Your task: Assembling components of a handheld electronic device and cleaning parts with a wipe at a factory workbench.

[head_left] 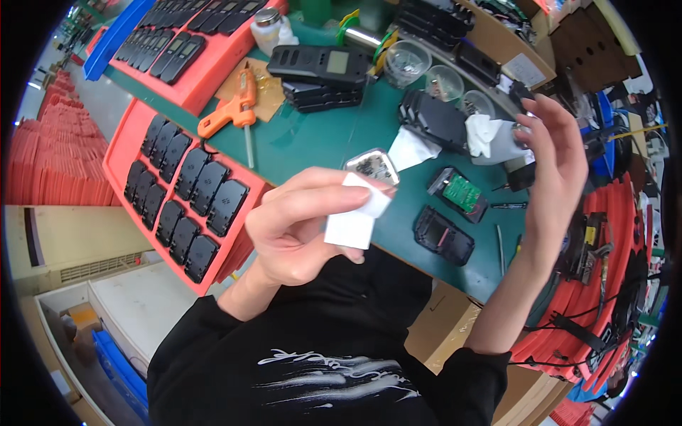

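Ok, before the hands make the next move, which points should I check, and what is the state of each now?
1. Left hand grips the white cloth firmly: ok, thumb and fingers pinch it.
2. Small framed part is secure behind the cloth: cannot tell, the grip on it is hidden.
3. Right hand is free: cannot tell, it is raised near the white bottle, and contact is unclear.
4. Open black device with green board lies flat on the green table: ok.
5. Orange screwdriver is away from both hands: ok.
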A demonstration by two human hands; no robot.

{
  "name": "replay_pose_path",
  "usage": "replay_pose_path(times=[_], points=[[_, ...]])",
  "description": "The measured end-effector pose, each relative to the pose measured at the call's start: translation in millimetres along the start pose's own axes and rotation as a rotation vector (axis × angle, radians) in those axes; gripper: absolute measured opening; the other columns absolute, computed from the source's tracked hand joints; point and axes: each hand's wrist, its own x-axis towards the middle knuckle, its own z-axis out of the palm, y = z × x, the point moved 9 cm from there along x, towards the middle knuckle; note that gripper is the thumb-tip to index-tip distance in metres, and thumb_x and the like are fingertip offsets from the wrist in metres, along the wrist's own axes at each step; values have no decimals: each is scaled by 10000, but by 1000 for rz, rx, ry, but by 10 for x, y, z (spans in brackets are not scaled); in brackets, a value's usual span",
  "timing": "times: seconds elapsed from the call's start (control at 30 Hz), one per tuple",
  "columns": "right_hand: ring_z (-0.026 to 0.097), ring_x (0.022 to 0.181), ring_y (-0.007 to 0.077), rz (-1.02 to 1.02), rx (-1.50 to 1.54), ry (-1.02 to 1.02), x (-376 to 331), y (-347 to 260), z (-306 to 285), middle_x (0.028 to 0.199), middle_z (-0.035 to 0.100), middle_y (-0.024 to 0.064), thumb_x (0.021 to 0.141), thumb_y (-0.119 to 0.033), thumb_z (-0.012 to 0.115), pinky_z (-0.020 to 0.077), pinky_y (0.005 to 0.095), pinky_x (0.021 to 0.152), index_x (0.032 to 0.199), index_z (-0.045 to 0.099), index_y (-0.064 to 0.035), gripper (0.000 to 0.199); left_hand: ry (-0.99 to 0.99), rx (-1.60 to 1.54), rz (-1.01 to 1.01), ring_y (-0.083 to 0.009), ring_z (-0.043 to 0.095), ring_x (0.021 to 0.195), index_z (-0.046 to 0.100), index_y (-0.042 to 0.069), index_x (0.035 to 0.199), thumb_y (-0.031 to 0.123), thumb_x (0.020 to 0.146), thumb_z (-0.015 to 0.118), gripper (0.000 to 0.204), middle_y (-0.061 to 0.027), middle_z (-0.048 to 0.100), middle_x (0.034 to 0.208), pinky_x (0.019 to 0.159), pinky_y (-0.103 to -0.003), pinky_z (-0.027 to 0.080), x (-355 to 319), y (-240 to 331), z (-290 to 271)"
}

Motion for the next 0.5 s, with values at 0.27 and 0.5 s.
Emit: replay_pose_path(times=[0.27, 0.5], points=[[590, 837, 68, -27, -536, 17, 303, 285, -26, 905, 683, 21, 958, -131, 646, 474, 219, 762, 1095, 671, 21, 206, 37, 40, -21, -338, 691, 996, 565, 36, 1276, 116, 777, 820, 566, -250, 637, 1134, 850, -409, 586, 36, 49, -72], [539, 665, 37, 111, -374, -129, -30, 455, -247, 797, 658, 7, 948, -92, 655, 421, 187, 606, 1012, 686, 14, 128, 89, -39, -76, -366, 697, 987, 592, 4, 1250, -22, 727, 807, 567, -267, 640, 1126, 847, -422, 583, 100, -83, -72]])
